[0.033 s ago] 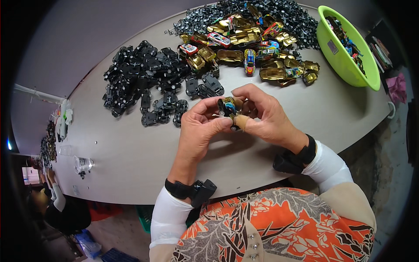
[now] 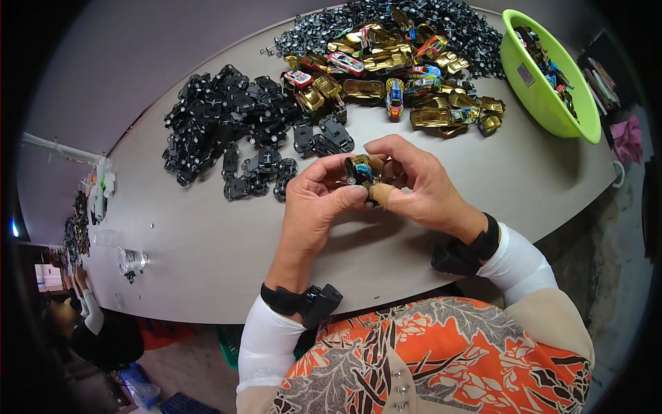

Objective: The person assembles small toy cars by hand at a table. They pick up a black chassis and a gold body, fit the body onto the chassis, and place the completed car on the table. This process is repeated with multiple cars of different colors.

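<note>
Between both hands, above the table, is a small toy car (image 2: pixel 360 170) with a black base, dark wheels and a gold and blue body. My left hand (image 2: pixel 314 195) pinches its left side with thumb and fingers. On the other side my right hand (image 2: pixel 420 181) grips it, a tan covering around the thumb tip. Fingers hide much of the car. Just beyond my left hand lie loose black car bases (image 2: pixel 334 132), part of a larger heap of black bases (image 2: pixel 231 107). Farther off is a pile of gold and coloured car bodies (image 2: pixel 364 88).
Small dark and silvery parts (image 2: pixel 310 31) are heaped at the table's far edge. A lime-green basin (image 2: pixel 552 114) holding car pieces stands at the right. A clear plastic cup (image 2: pixel 131 259) is at the left, and another person (image 2: pixel 89 310) sits at the far left end.
</note>
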A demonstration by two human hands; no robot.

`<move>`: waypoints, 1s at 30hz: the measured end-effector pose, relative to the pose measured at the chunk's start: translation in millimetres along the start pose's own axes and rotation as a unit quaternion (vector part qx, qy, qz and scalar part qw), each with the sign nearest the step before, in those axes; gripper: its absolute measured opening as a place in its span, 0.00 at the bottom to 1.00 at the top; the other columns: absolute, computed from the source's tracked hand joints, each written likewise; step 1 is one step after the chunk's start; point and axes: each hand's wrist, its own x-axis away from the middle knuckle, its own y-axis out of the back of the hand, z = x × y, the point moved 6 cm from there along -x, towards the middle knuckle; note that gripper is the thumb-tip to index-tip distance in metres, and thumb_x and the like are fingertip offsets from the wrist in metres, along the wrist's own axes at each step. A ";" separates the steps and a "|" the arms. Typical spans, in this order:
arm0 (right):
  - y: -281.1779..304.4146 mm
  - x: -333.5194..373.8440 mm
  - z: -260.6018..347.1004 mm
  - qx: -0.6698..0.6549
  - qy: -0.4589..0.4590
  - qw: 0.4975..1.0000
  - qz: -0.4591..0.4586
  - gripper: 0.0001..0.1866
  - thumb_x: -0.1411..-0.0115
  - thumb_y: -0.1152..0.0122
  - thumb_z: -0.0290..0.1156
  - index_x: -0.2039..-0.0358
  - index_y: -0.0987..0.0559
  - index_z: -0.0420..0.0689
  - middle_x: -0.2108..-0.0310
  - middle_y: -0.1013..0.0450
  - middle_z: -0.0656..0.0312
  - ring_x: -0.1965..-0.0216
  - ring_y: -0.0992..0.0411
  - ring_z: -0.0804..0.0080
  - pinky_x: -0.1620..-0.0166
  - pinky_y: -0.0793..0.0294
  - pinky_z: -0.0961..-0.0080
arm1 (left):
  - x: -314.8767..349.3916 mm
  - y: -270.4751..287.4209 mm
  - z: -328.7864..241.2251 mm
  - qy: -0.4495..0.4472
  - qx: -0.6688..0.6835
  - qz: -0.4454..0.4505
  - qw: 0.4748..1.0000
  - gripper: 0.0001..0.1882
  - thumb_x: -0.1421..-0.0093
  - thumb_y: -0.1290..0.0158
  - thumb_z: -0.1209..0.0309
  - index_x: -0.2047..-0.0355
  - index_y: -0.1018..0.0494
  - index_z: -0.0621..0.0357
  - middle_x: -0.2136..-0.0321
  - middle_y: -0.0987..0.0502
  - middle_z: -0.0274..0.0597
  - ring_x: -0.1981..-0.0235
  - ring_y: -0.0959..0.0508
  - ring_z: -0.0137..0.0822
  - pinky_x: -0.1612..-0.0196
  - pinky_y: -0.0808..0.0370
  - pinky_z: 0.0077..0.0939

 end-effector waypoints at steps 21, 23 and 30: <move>2.6 -1.9 3.7 0.060 0.061 0.996 0.010 0.15 0.52 0.41 0.21 0.61 0.26 0.41 0.71 0.33 0.64 0.75 0.36 0.82 0.73 0.36 0.85 | 5.7 -10.5 -6.3 -0.087 -0.168 0.022 0.982 0.21 0.43 0.48 0.76 0.48 0.34 0.65 0.59 0.28 0.41 0.63 0.26 0.27 0.62 0.25 0.18; 2.6 -1.0 2.5 0.063 0.048 0.997 0.003 0.15 0.52 0.40 0.20 0.61 0.26 0.41 0.71 0.32 0.64 0.75 0.34 0.81 0.73 0.34 0.84 | 10.1 -19.8 -10.2 -0.121 -0.251 0.013 0.960 0.21 0.40 0.52 0.73 0.47 0.36 0.66 0.57 0.28 0.42 0.61 0.27 0.28 0.60 0.27 0.19; 4.2 -1.3 9.0 0.136 0.140 0.981 -0.010 0.13 0.53 0.39 0.18 0.64 0.26 0.39 0.72 0.32 0.62 0.73 0.31 0.77 0.71 0.32 0.80 | 11.0 -17.5 -6.1 -0.100 -0.290 0.027 0.951 0.21 0.38 0.54 0.72 0.45 0.37 0.65 0.61 0.26 0.43 0.61 0.27 0.28 0.59 0.30 0.18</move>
